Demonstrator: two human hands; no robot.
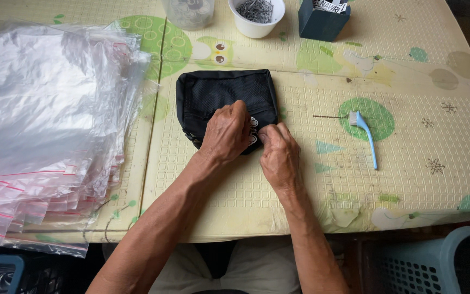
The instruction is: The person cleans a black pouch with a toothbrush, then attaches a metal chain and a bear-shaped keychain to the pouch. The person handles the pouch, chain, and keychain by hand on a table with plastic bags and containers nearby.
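A black pouch [225, 100] lies flat on the tabletop [322, 190], which is covered by a yellow patterned mat, and everything else is placed around it. The left hand [225, 133] rests on the pouch's near edge, its fingers curled down and pinching the fabric by two small white tags [253, 129]. The right hand [279, 155] meets it just right of that edge, fingers bunched tight at the same corner of the pouch; what they pinch is too small to tell. Left of the pouch, a thick stack of clear plastic bags [44, 125] with red seal strips spreads out and overhangs the tabletop's near edge. Beyond the pouch, near the far edge, stand a clear jar [189, 12], a white cup [257, 16] of metal clips and a dark blue box [323, 20]. Right of the pouch lies a light blue brush [366, 136], well apart from it, with bare mat stretching on to the right edge. Near of the pouch, open mat runs to the tabletop's front edge, crossed only by the forearms.
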